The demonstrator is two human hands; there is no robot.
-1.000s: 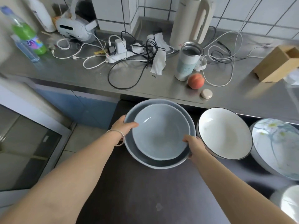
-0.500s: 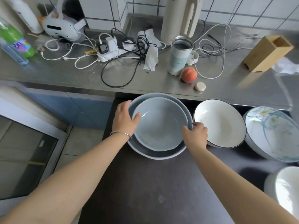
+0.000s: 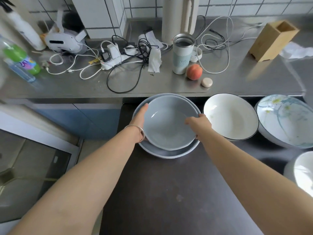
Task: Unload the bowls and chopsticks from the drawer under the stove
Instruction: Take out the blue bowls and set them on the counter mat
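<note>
Two grey-blue bowls are nested in the dark drawer [image 3: 169,192]. The smaller inner bowl [image 3: 169,126] is tilted and raised off the larger grey-blue bowl [image 3: 169,154] beneath it. My left hand [image 3: 139,119] grips the inner bowl's left rim, and my right hand [image 3: 199,123] grips its right rim. To the right lean a white bowl with a dark rim [image 3: 232,116] and a floral bowl [image 3: 286,119]. Another white bowl [image 3: 303,173] shows at the right edge. No chopsticks are visible.
The steel counter [image 3: 237,83] behind the drawer holds a tumbler [image 3: 182,53], a peach [image 3: 194,71], tangled cables and a power strip [image 3: 118,60], a wooden holder [image 3: 274,39], bottles [image 3: 22,63] and a tall white jug [image 3: 179,17]. Blue cabinet fronts [image 3: 81,119] stand at left.
Both hands have closed on the inner grey-blue bowl's rim and lifted it, tilted, off the larger bowl. The view has shifted slightly toward the counter.
</note>
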